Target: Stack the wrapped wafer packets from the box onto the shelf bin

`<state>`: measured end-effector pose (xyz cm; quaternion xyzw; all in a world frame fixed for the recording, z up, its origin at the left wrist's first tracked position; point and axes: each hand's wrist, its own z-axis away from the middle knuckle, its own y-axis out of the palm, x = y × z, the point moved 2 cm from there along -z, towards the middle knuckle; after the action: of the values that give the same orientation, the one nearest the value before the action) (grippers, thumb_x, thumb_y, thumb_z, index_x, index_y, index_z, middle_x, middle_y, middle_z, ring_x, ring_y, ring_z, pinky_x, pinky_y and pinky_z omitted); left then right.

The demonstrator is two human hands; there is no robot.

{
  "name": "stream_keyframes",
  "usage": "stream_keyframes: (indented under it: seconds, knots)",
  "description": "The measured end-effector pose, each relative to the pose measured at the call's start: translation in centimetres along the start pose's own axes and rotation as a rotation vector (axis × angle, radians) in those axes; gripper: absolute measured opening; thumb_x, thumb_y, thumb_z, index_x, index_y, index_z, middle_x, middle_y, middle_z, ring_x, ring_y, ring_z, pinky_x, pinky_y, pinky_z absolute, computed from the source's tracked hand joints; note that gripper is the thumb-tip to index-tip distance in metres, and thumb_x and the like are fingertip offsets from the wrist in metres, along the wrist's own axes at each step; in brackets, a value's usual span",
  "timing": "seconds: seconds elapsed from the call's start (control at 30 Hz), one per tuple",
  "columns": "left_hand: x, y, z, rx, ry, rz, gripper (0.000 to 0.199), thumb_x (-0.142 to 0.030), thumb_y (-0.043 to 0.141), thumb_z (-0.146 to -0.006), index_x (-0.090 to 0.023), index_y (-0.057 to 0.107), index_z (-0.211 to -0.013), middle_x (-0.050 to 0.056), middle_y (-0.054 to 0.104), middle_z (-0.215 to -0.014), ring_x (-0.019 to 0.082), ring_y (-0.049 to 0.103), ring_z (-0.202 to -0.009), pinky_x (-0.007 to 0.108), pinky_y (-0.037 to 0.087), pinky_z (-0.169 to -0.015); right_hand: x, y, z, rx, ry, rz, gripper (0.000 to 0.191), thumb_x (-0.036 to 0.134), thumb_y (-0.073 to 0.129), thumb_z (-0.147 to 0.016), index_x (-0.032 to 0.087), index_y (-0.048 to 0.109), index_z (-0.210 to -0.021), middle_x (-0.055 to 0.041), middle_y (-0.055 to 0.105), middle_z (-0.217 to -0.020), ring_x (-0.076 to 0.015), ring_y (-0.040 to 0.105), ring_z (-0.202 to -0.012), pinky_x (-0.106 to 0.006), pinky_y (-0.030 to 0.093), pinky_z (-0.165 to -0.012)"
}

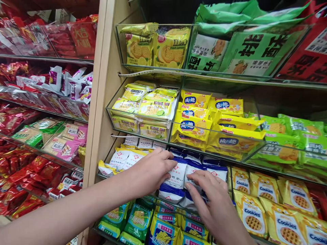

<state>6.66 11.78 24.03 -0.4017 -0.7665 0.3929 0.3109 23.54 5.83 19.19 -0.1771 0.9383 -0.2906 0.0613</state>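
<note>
My left hand (pixel 155 168) reaches in from the left, its thumb and fingertips closed at the upper left edge of a white-and-blue snack packet (pixel 176 175). My right hand (pixel 214 197) comes from the lower right. Its bent thumb and fingers grip a neighbouring white-and-blue packet (pixel 190 170) and cover much of it. Both packets lie among several alike in a clear shelf bin. To the left, partly behind my left forearm, are white-and-yellow packets (pixel 120 156) of similar design.
Above stand bins of lemon biscuit packets (pixel 155 107) and yellow biscuit packets (pixel 194 126). Cookie packets (pixel 251 217) fill the right side; green packets (pixel 139 219) lie below. A wooden upright (pixel 98 102) divides off the red-packet shelves. Clear bin fronts (pixel 217 137) jut out above my hands.
</note>
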Motion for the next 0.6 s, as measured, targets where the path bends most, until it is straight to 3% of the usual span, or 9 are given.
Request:
stream_keyframes:
  seconds: [0.1,0.23,0.43,0.6]
  knots:
    - [-0.4,-0.4,0.8,-0.009,-0.005,0.002,0.033,-0.028,0.046,-0.084,-0.017,0.052,-0.115,0.009,0.052,-0.118,0.023,0.045,-0.104,0.038,0.040,-0.087,-0.2,-0.4,1.5,-0.076,-0.110,0.110,0.025,0.038,0.046,-0.084,0.021,0.054,-0.100,-0.0062,0.062,-0.096,-0.0208,0.057,-0.088,-0.036,0.035,-0.078]
    - [-0.9,0.1,1.8,-0.001,-0.015,-0.077,0.047,-0.040,0.049,-0.082,-0.017,0.046,-0.123,0.010,0.047,-0.128,0.030,0.038,-0.113,0.046,0.036,-0.088,-0.6,0.4,3.5,-0.065,-0.221,0.271,0.033,0.039,0.048,-0.081,0.019,0.053,-0.107,-0.0084,0.063,-0.102,-0.0226,0.057,-0.090,-0.038,0.034,-0.080]
    - [-1.2,1.6,2.0,0.015,-0.028,-0.168,0.048,-0.039,0.043,-0.085,-0.014,0.041,-0.126,0.010,0.040,-0.134,0.031,0.035,-0.117,0.046,0.036,-0.086,-0.2,2.0,4.5,-0.053,-0.189,0.321,0.035,0.027,0.052,-0.080,0.015,0.050,-0.113,-0.0112,0.060,-0.108,-0.0246,0.052,-0.098,-0.041,0.032,-0.086]
    - [-2.0,0.6,2.8,-0.037,0.012,-0.122,0.045,-0.036,0.044,-0.085,-0.018,0.040,-0.126,0.012,0.034,-0.137,0.032,0.026,-0.125,0.051,0.033,-0.091,0.5,1.0,4.8,-0.113,-0.130,0.308,0.041,0.026,0.053,-0.079,0.017,0.045,-0.118,-0.0142,0.054,-0.113,-0.0284,0.049,-0.104,-0.048,0.034,-0.087]
